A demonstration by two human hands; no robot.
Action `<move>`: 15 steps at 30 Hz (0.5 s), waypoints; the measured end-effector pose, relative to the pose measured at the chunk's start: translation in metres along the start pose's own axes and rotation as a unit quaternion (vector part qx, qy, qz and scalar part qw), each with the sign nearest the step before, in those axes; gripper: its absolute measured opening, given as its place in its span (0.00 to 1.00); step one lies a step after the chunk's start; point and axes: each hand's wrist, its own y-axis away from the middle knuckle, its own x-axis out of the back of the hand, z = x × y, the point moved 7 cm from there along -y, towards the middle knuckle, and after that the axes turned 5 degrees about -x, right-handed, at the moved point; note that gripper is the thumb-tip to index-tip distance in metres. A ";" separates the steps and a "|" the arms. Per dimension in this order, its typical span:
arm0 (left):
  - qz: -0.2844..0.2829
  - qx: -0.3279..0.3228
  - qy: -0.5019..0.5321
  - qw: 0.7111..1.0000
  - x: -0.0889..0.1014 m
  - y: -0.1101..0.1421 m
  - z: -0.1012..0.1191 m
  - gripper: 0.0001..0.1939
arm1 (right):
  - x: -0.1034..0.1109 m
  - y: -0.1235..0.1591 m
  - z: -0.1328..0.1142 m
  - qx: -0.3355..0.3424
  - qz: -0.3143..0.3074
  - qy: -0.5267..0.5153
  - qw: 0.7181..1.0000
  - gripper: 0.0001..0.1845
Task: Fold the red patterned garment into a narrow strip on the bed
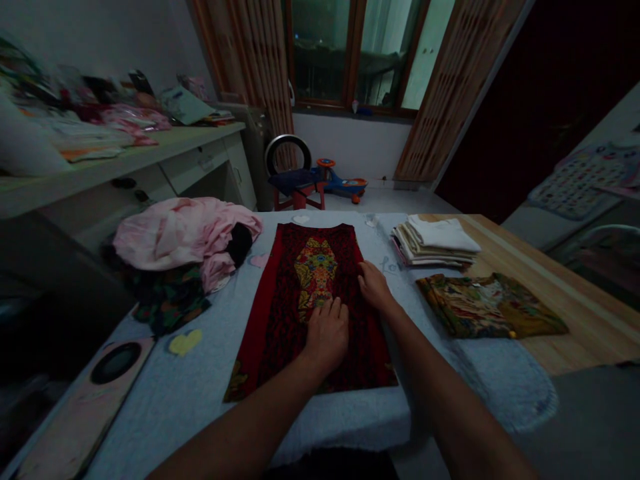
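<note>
A red and black patterned garment (280, 313) lies flat on the cloth-covered table, with a colourful floral panel down its middle. My left hand (327, 333) rests on its front, just below the floral panel, with the fingers stretched out. At the garment's right edge, my right hand (374, 285) has its fingers bent together on the fabric. Dim light hides the fine detail of that grip. To the right lies a folded brown and green patterned garment (490, 307), and behind it a stack of folded light cloths (435, 241).
A heap of pink clothing (175, 233) and dark camouflage-like fabric (173, 300) lies at the left. Near the front left corner is a long pale box (85, 407) with a dark round mark. A cluttered desk (185, 157), a chair (300, 193) and a ride-on toy (345, 181) stand beyond.
</note>
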 end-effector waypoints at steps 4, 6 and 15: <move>-0.018 -0.009 -0.001 1.000 0.001 -0.001 -0.001 0.21 | 0.003 0.036 -0.007 0.061 0.016 -0.034 0.997 0.22; -0.020 -0.011 -0.001 1.000 0.003 -0.001 -0.001 0.21 | 0.002 0.051 -0.010 0.076 0.012 -0.027 0.997 0.20; 0.018 -0.073 0.002 0.997 0.010 -0.003 0.003 0.18 | 0.013 0.087 -0.025 0.085 -0.019 0.038 0.995 0.20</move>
